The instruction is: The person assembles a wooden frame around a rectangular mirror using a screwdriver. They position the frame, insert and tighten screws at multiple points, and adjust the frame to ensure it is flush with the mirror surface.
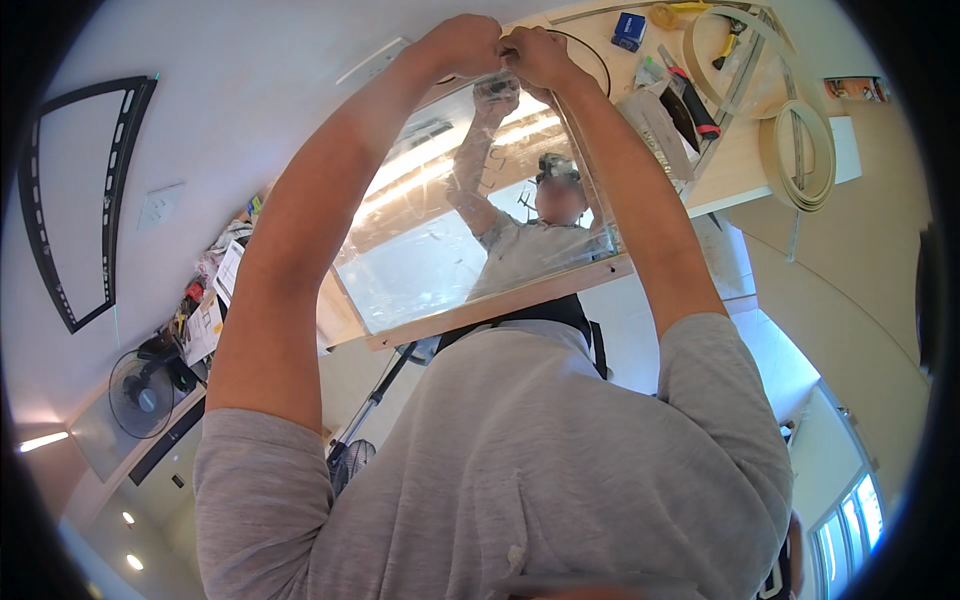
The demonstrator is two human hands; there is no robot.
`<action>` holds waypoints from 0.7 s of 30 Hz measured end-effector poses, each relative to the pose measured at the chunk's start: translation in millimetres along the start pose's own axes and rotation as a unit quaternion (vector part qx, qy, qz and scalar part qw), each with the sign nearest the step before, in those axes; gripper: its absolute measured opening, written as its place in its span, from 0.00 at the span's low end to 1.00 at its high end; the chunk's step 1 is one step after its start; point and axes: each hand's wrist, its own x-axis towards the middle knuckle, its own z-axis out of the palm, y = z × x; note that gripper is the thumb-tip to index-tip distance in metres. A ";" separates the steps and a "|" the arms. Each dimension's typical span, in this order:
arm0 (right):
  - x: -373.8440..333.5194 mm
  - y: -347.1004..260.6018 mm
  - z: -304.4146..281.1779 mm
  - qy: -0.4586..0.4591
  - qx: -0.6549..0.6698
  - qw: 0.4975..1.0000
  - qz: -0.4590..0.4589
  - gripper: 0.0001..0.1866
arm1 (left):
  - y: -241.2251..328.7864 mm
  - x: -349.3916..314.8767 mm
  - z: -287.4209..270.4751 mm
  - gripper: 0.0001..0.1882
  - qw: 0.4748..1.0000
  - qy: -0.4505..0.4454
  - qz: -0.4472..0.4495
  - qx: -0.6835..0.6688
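A mirror panel (415,275) lies in front of me with a light wooden strip (500,305) along its near edge. Both my arms stretch over it to its far end. There my left hand (462,45) and my right hand (541,57) meet, fingers closed and almost touching. Something small and dark shows between the fingertips, too hidden to name. A thin dark cord (606,72) curves in a loop just right of my right hand; whether either hand holds it, I cannot tell. My arms and a ceiling light are reflected in the mirror.
On the wooden bench at right are a blue box (628,32), a red-and-black-handled tool (705,125), an opened carton (655,125), a yellow-and-black hand tool (729,46) and coiled cream strip (822,150). At left are a fan (147,398) and a black wall bracket (120,200).
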 end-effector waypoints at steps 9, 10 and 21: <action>-9.1 -4.0 7.1 0.131 -0.009 0.988 -0.081 0.11 | -5.4 18.0 -3.3 0.19 0.997 -0.051 0.059 0.003; -8.0 -6.2 8.8 0.141 -0.035 0.985 -0.090 0.11 | -7.0 15.8 -5.1 0.20 0.997 -0.052 0.053 -0.001; -15.1 -20.0 19.0 0.078 -0.018 0.992 -0.097 0.10 | -16.6 -7.9 -6.0 0.19 0.996 0.001 0.029 -0.080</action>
